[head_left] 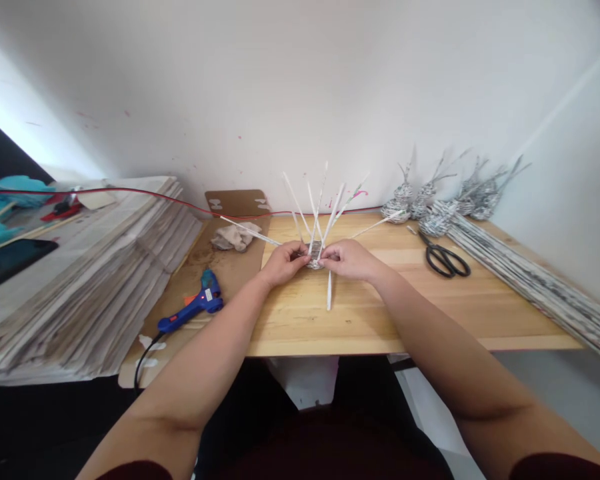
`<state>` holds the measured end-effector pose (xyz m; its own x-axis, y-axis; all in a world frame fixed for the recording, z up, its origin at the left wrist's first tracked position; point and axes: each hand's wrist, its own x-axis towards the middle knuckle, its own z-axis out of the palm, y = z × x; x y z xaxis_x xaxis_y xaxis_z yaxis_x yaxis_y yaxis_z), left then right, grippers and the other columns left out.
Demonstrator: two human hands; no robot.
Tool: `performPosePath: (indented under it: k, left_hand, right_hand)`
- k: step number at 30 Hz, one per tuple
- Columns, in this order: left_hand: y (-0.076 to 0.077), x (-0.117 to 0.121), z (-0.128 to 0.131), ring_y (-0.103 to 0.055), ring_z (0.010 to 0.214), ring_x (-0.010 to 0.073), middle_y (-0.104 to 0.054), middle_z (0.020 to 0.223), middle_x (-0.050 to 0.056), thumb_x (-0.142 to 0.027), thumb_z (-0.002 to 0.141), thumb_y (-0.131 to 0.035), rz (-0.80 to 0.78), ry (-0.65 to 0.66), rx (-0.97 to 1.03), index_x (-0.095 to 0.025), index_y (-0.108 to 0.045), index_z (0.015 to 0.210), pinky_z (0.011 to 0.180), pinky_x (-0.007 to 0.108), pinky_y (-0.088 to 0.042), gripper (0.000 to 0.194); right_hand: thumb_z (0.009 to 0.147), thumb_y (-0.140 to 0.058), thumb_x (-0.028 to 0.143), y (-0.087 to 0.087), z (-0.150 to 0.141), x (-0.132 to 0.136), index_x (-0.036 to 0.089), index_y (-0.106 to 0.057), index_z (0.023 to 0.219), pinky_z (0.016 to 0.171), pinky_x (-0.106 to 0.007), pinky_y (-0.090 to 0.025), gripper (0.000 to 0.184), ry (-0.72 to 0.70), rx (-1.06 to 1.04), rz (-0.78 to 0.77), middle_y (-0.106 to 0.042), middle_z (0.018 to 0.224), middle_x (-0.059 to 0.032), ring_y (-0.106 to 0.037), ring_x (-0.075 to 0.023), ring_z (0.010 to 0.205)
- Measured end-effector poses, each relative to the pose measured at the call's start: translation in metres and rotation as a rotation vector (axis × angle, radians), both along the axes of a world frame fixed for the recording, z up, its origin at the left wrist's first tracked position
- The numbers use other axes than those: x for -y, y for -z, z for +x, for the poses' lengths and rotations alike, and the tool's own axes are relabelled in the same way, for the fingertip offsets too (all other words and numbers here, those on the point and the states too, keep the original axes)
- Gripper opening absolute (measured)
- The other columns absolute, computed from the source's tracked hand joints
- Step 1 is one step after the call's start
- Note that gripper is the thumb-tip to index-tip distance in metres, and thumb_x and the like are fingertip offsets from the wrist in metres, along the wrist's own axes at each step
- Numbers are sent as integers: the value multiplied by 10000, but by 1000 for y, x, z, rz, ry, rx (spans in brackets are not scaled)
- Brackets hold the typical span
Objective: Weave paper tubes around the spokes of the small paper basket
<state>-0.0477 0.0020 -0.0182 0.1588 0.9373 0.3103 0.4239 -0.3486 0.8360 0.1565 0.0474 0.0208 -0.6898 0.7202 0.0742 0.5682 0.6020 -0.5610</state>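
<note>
two hands [285,263] [351,259] grip a small woven piece [315,265]

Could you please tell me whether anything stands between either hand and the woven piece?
Nothing visible does: the left hand and right hand both touch the woven piece, one at each side. The glue gun lies apart to the left, the scissors apart to the right.

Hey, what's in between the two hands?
A small woven piece, with thin white sticks poking up from it, is between the left hand and right hand in the head view.
</note>
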Motion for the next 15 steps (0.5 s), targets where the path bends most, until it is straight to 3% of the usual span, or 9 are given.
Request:
performPosePath:
  k: [5, 9, 11, 15]
  left_hand:
    - [4, -2, 0, -536, 667, 128, -610, 717, -3, -346, 783, -636, -25, 10, 47, -156, -589, 766, 675, 251, -430, 198]
    - [-2, 1, 7, -590, 693, 142, -645, 727, 6, -257, 790, -625, -47, -50, 37, -159, -594, 764, 701, 265, -477, 106]
    - [-8, 9, 9, -638, 790, 163, -699, 835, 41, -194, 803, -597, -25, -99, 0, -155, -643, 843, 769, 284, -503, 72]
    - [-23, 53, 0, -687, 968, 172, -677, 1245, 104, -186, 872, -534, 80, -214, -91, -179, -636, 1191, 843, 293, -532, 336]
  right_hand:
    - [855, -593, 285, 1, 1, 0, 177, -784, 882, 604, -246, -346, 221, -35, 16, 53, -732, 733, -26, -575, -137, 632]
    - [845, -594, 293, 1, 2, -3, 195, -781, 873, 606, -257, -348, 213, -36, 36, 114, -734, 752, -27, -583, -150, 641]
    - [857, -580, 301, 2, 2, -4, 191, -773, 837, 597, -263, -342, 224, -26, 56, 121, -718, 716, -27, -572, -153, 622]
    - [877, -565, 299, 3, 0, -4, 189, -767, 823, 599, -265, -342, 236, -10, 60, 129, -713, 709, -27, -571, -154, 619]
